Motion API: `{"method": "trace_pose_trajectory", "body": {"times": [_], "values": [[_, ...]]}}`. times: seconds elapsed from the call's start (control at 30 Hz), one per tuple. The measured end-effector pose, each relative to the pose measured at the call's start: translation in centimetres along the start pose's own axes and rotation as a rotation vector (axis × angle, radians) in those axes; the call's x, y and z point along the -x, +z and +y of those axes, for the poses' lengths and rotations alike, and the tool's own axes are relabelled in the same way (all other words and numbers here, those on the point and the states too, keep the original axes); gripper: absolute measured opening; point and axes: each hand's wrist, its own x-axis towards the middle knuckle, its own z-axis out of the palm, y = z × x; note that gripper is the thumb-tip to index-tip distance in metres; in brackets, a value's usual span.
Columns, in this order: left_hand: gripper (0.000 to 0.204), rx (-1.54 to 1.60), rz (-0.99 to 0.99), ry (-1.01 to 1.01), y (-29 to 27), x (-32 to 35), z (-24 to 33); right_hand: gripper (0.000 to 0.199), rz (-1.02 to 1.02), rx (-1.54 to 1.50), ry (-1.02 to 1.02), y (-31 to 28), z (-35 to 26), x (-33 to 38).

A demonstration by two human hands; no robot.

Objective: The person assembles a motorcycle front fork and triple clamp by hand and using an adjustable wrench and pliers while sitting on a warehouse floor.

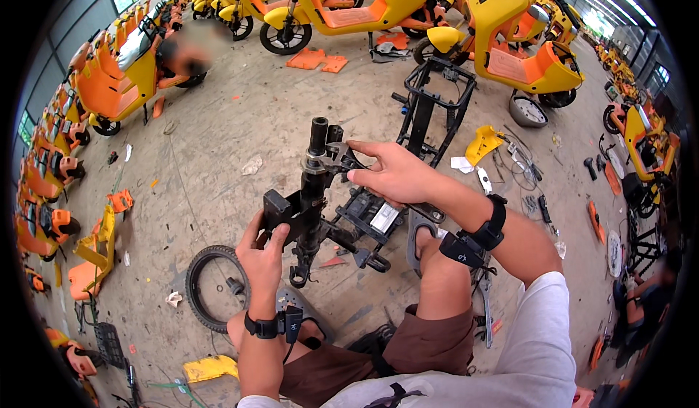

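Note:
A black scooter frame (357,222) lies on the concrete in front of me, its steering column (315,175) standing upright. My left hand (263,251) grips a black block on the lower part of the column. My right hand (393,171) holds a wrench (342,159) whose jaw sits on the nut ring near the column's top. Both wrists wear black straps with small devices. My bent knees in brown shorts are below the frame.
A loose black tyre (211,288) lies left of my knee. Another bare black frame (429,109) stands behind. Yellow and orange scooters (349,8) line the back and left side. Orange panels (317,60), a yellow cover (483,144) and small tools are scattered about. A person crouches at the back left.

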Motion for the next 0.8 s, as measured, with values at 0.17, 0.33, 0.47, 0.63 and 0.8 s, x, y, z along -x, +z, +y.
{"method": "trace_pose_trajectory", "body": {"times": [0.17, 0.33, 0.47, 0.63, 0.8], "values": [[0.053, 0.002, -0.007, -0.009, -0.2, 0.0, -0.2, 0.062, 0.025, 0.103, -0.017, 0.0, -0.5, 0.1], [0.054, 0.005, -0.003, -0.012, -0.3, 0.0, -0.6, 0.063, 0.001, -0.02, 0.052, 0.9, -0.8, 0.1], [0.054, 0.005, -0.006, -0.022, -0.1, 0.0, -0.3, 0.062, 0.032, 0.011, -0.018, 0.9, 0.0, 0.3], [0.053, 0.0, -0.01, -0.02, -0.1, 0.1, -0.2, 0.064, -0.022, -0.003, -0.014, 0.1, 0.3, -0.1], [0.054, -0.017, -0.004, 0.002, 0.0, 0.1, -0.1, 0.061, -0.01, -0.076, -0.037, 0.3, 0.5, -0.3]]}}
